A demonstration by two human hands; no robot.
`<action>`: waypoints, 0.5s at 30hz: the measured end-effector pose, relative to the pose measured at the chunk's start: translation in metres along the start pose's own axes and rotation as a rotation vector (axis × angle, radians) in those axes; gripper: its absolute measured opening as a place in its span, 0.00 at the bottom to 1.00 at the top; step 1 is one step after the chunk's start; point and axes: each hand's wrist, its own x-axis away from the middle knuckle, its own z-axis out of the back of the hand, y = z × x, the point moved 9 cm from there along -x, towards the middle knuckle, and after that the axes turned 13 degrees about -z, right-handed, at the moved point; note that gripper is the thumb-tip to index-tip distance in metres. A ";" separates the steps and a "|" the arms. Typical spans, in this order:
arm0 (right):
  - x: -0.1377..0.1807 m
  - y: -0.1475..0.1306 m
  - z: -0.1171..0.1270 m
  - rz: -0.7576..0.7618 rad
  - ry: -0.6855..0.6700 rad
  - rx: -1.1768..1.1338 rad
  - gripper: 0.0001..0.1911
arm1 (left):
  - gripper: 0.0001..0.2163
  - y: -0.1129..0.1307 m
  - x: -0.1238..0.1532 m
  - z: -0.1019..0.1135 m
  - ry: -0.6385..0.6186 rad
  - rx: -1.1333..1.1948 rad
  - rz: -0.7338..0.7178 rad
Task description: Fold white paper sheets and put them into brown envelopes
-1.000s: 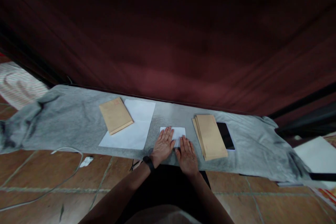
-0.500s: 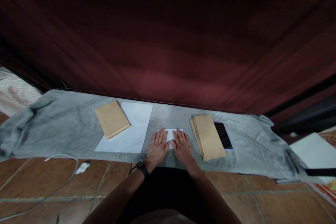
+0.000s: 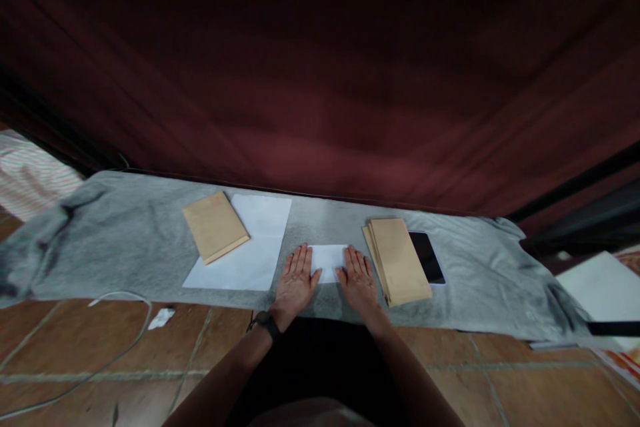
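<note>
Between my two hands lies a small folded white paper (image 3: 328, 263), flat on the grey cloth (image 3: 150, 240). My left hand (image 3: 295, 281) rests palm down over the paper's left edge, fingers stretched out and thumb on the sheet. On the opposite edge, my right hand (image 3: 359, 281) lies flat in the same way, its thumb pointing inward. Neither hand grips anything. A stack of brown envelopes (image 3: 400, 263) is just to the right of my right hand. Left of my left hand are larger white sheets (image 3: 265, 250) with a brown envelope (image 3: 216, 227) on top.
A dark-screened tablet (image 3: 427, 257) lies partly under the envelope stack. A dark red curtain (image 3: 320, 113) rises along the cloth's far edge. On the tiled floor (image 3: 90, 333) are a white cable (image 3: 140, 330) and a crumpled scrap (image 3: 161, 317). A white board-like item (image 3: 600, 287) sits far right.
My hands have slid apart, the left slightly leftward and the right rightward, still flat. More of the folded paper's middle shows between them.
</note>
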 end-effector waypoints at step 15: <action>0.028 -0.036 0.000 0.095 -0.001 -0.055 0.29 | 0.32 0.003 -0.001 -0.001 -0.032 -0.058 -0.014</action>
